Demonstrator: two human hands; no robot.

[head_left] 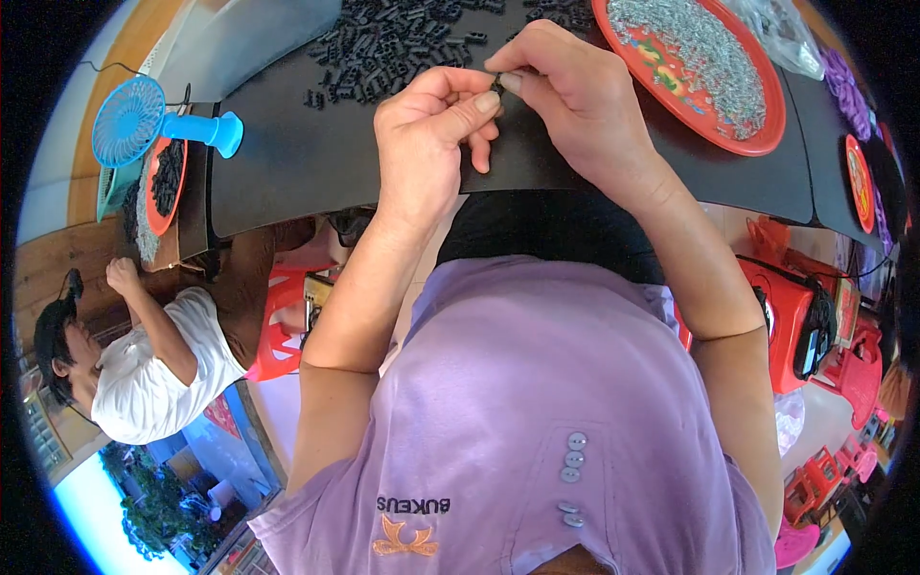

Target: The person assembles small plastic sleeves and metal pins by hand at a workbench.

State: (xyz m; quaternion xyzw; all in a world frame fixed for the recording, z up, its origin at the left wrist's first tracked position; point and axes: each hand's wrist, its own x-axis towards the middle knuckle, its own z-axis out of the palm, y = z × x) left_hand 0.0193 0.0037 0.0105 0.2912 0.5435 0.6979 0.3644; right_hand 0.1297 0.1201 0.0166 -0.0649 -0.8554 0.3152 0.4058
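Above the near part of the dark table, my two hands meet fingertip to fingertip. My left hand (431, 129) is closed, thumb and fingers pinching a small black piece (497, 84), mostly covered by the fingertips. From the other side my right hand (585, 105) pinches at the same spot with thumb and forefinger; whatever it holds there is too small to make out. Beyond my left hand spreads a heap of small black plastic pieces (383, 53). Right of my right hand stands a red patterned plate (767, 134) with many small shiny, silvery-clear parts (714, 62).
A blue handheld fan (172, 125) stands at the table's left. Past it, a person in a white shirt (163, 374) sits beside another red plate (176, 206) of black pieces. A clear plastic bag (786, 34) lies at the far right. Red stools (781, 316) stand below right.
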